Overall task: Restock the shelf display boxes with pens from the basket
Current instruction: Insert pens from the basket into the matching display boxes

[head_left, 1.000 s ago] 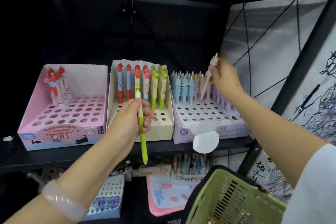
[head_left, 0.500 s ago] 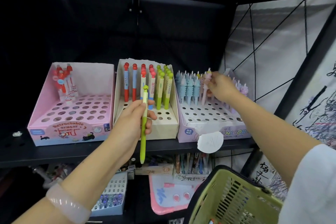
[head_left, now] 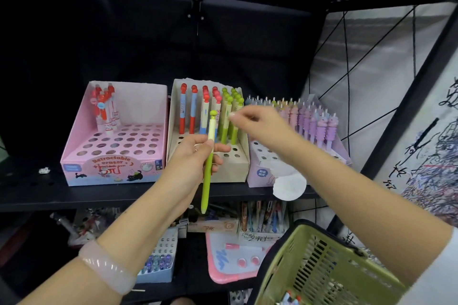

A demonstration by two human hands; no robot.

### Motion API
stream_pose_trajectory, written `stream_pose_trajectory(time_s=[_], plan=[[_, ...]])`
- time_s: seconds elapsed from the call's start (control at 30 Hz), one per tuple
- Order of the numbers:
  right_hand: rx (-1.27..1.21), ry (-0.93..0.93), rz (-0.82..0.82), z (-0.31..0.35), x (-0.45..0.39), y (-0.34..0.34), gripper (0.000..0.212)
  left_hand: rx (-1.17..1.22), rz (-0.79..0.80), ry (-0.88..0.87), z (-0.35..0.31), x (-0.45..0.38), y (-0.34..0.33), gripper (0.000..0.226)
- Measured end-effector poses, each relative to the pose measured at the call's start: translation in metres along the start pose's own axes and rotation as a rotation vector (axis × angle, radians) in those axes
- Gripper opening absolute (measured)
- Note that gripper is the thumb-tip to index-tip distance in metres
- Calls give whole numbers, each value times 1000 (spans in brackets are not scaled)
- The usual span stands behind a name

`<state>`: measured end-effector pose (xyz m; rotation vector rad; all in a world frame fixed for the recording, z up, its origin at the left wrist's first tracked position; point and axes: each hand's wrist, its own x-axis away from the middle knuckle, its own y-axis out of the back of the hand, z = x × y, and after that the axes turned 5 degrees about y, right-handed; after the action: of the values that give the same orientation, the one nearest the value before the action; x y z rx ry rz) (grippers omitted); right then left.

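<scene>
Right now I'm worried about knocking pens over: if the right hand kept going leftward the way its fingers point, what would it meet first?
Probably the green-capped pens standing in the beige display box; the right hand looks nearly on them, though depth is unclear.

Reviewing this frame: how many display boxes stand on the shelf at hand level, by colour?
Pink box: 1
Beige box: 1
Lilac box: 1
Total: 3
</scene>
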<state>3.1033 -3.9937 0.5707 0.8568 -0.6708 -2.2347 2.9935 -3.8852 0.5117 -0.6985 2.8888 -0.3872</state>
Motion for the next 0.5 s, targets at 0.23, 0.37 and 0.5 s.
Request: stream_pose_trajectory(time_s=[0.23, 0.37, 0.5], plan=[[-222, 20, -126, 22, -5, -16, 16, -213, -56, -60, -7, 5, 11, 15], [-78, 48, -382, 11, -21, -2, 15, -440, -64, -183, -18, 11, 25, 21], [182, 65, -352, -3, -24, -6, 11, -490, -68, -188, -21, 17, 32, 25]])
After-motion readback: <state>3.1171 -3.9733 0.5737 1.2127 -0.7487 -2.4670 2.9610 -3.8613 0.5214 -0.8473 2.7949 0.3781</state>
